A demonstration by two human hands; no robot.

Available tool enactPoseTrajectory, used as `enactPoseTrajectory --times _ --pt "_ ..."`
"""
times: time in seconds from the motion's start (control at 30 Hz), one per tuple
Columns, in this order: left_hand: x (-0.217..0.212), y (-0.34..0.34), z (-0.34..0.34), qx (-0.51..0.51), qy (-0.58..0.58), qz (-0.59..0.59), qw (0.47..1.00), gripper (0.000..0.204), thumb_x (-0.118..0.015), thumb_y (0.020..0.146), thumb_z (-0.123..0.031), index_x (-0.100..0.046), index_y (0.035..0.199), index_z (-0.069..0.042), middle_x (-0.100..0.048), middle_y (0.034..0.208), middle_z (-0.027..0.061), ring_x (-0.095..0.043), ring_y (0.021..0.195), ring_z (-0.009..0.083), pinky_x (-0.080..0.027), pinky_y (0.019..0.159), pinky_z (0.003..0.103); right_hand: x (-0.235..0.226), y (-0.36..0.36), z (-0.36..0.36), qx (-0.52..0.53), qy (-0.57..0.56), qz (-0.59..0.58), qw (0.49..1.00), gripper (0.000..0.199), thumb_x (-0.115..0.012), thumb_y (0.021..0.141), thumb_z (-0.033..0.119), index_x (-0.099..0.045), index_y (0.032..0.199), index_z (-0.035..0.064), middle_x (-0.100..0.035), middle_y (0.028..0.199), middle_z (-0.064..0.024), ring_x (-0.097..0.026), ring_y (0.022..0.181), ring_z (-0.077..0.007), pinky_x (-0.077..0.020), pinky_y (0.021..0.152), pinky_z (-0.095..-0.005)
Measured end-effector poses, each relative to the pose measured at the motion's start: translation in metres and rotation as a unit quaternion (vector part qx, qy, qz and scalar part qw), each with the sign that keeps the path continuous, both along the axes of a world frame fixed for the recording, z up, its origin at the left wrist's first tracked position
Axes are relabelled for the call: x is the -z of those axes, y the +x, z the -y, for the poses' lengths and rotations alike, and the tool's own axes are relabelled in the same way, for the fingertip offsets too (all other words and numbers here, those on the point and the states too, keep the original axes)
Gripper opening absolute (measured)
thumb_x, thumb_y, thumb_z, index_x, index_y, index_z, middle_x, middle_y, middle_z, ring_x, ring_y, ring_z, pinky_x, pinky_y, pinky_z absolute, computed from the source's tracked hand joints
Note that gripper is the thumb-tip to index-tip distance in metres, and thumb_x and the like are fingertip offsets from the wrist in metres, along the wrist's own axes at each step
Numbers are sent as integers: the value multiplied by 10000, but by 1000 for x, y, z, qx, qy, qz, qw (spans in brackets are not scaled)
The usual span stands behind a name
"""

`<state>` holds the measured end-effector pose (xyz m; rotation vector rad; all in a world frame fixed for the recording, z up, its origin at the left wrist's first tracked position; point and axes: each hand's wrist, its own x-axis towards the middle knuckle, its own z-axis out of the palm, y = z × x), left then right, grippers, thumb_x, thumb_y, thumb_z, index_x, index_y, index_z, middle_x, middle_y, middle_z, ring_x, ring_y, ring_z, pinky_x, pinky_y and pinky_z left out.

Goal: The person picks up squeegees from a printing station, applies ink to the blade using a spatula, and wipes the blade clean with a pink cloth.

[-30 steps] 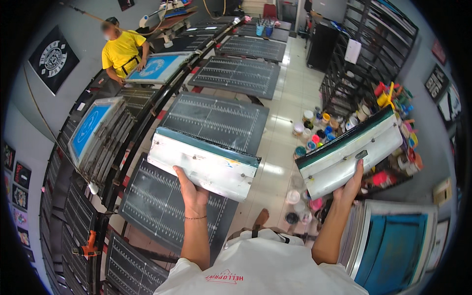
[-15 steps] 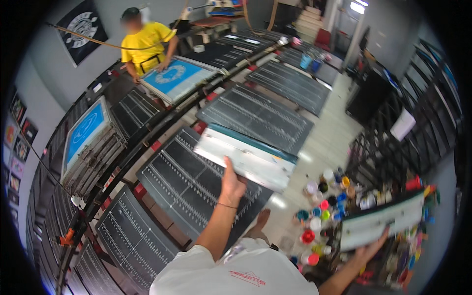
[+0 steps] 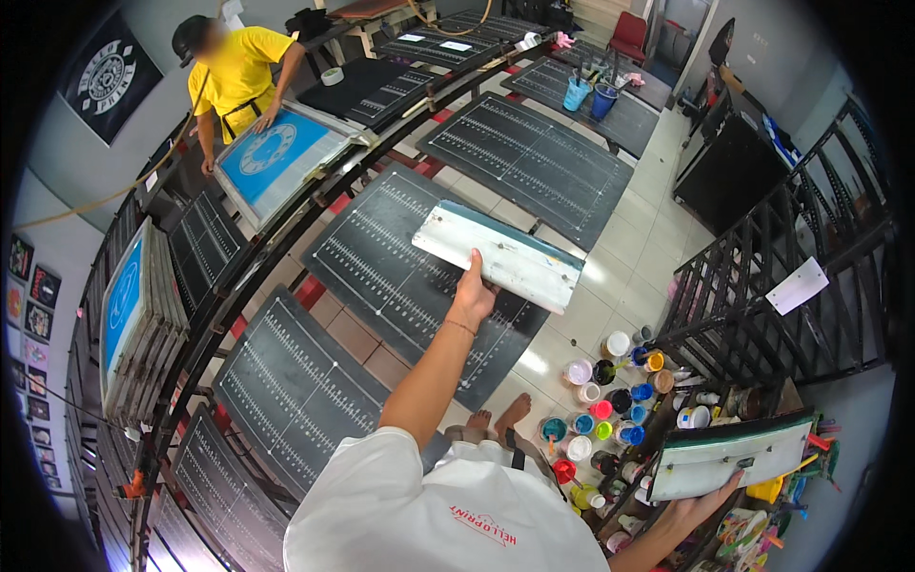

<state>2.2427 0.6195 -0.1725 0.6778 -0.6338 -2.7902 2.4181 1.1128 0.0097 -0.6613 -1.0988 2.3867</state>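
Observation:
My left hand point(image 3: 474, 296) is closed on a long squeegee point(image 3: 500, 255) with a whitish, stained handle and a dark green blade along its far edge. It is held out over a dark printing pallet point(image 3: 381, 229) marked with white scale lines; the thumb shows on top, the fingers are hidden below. Low on the right, my right hand point(image 3: 701, 505) grips a second, similar squeegee point(image 3: 729, 459) by its near edge, above the crowded paint pots. That blade also points away from me.
Several more pallets point(image 3: 524, 162) line a long black rail on the left. A person in a yellow shirt point(image 3: 243, 71) handles a blue screen frame point(image 3: 281, 157) across it. Stacked frames point(image 3: 148, 343) stand far left. Open paint pots point(image 3: 578, 372) crowd the floor beside a black metal rack point(image 3: 791, 286).
The view has shifted forward along the pallet row, and the left-hand squeegee is now over a pallet farther along. Both hands keep their hold on the squeegees.

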Motion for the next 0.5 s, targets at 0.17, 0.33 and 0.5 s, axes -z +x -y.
enactPoseTrajectory --times 0.17,0.33,0.5 --pt "19 -71 15 -17 -59 68 996 606 -574 937 -483 -420 1398 -121 -502 1360 40 -482 1217 218 -392 1010 429 9 -68 -16 18 5 27 999 657 -502 972 451 -303 1469 70 -389 1465 -123 -415 1311 -287 -339 1109 -425" --pt "29 -103 38 -29 -108 132 985 645 -607 927 -454 -402 1411 -80 -481 1392 78 -472 1248 253 -396 1024 470 16 -123 -33 -1 7 39 999 646 -490 978 452 -310 1462 64 -394 1453 -133 -432 1291 -286 -352 1099 -426" --pt "35 -111 42 -24 -136 172 975 651 -617 923 -448 -409 1388 -41 -478 1384 117 -489 1223 277 -408 1013 474 26 -159 -46 -5 9 50 999 631 -486 983 443 -317 1457 62 -410 1439 -132 -440 1279 -281 -343 1100 -435"
